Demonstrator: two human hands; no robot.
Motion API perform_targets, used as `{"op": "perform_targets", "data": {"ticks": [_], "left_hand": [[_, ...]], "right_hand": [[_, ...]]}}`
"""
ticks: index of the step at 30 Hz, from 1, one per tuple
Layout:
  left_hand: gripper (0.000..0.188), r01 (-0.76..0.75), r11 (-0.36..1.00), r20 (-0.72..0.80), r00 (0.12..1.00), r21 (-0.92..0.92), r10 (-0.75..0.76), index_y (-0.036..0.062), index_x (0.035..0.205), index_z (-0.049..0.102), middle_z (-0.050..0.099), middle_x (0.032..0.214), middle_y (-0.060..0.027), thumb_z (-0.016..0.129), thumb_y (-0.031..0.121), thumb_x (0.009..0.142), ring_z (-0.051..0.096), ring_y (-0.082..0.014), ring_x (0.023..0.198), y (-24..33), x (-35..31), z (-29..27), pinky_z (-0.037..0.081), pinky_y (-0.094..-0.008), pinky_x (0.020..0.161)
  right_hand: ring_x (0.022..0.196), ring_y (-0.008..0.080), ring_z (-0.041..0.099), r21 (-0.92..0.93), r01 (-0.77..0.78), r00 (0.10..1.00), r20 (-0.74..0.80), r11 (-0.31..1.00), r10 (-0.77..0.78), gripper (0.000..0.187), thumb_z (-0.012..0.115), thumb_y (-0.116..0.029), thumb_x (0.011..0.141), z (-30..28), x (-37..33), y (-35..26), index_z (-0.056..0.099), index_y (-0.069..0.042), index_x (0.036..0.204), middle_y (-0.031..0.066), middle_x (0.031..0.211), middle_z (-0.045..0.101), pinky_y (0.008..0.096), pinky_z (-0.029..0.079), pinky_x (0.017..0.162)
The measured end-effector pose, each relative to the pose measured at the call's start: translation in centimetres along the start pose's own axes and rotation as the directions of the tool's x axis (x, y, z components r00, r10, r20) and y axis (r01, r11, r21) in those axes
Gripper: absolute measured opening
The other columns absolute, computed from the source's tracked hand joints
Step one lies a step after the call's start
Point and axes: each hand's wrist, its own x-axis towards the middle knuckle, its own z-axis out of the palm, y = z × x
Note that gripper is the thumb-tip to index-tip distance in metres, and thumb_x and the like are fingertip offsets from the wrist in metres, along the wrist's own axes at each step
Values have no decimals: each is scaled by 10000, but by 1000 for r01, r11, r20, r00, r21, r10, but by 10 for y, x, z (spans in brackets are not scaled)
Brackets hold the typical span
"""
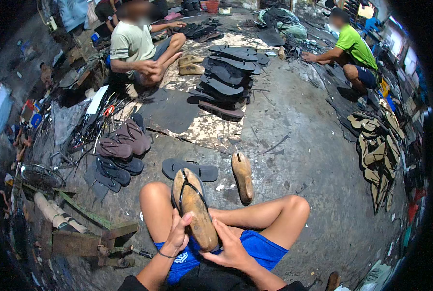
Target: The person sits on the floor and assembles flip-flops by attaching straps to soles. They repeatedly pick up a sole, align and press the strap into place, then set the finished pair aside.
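Observation:
Between my hands is a worn wooden shoe last (pixel 201 225) with a black thong strap (pixel 182 190) drawn over its toe end. A dark flip-flop sole shows along the last's far edge, mostly hidden beneath it. My left hand (pixel 179 233) grips the left side, thumb on the wood. Around the heel end closes my right hand (pixel 230 248), its fingers partly hidden underneath. A second wooden last (pixel 242 180) lies on the floor ahead, right of centre. Just beyond my held last rests a dark grey flip-flop (pixel 207 173).
Brown flip-flops (pixel 134 136) and dark blue ones (pixel 112 172) lie at left, near a wooden stand (pixel 75 247). Several dark sandals (pixel 221 87) stand stacked ahead. Tan sandals (pixel 374 150) pile up at right. One person (pixel 139 46) sits far left; another (pixel 355 48) crouches far right.

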Motion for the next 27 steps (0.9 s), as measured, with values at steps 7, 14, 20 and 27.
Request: {"op": "perform_targets", "data": {"ticks": [7, 14, 20, 27], "left_hand": [[1390, 157, 987, 289, 946, -23, -144, 65, 1533, 4, 418, 1406, -166, 901, 550, 589, 476, -288, 1277, 17, -67, 10, 419, -431, 1065], [1410, 252, 968, 270, 933, -11, -240, 67, 1530, -29, 408, 1411, -167, 911, 531, 587, 472, -292, 1279, 11, -93, 1, 417, -425, 1065], [1428, 133, 990, 278, 950, 47, -141, 68, 1527, -56, 399, 1416, -168, 919, 515, 584, 468, -295, 1280, 27, -84, 15, 416, -420, 1065], [1434, -324, 927, 118, 945, 190, 306, 6, 1486, -70, 388, 1385, -168, 945, 461, 580, 458, -271, 1260, 49, -29, 56, 413, -393, 1054]], "right_hand": [[1138, 106, 506, 756, -449, 884, 298, 476, 361, 452, 326, -310, 1094, 8, -39, 2, 470, -8, 1399, 20, 1265, 565, 289, 400, 1019], [690, 23, 392, 863, -489, 852, 504, -125, 144, 377, 446, -289, 1064, 2, -62, -4, 522, -12, 1309, -73, 851, 493, 195, 369, 623], [773, 70, 494, 718, -688, 628, 663, -108, 406, 359, 585, -258, 991, 20, -46, 2, 529, -16, 1250, -18, 945, 548, 236, 427, 671], [1311, 325, 481, 577, -148, 987, 32, 803, 159, 914, 849, -340, 759, -29, 12, -19, 369, 48, 1433, 209, 1380, 500, 386, 411, 1068]]}}
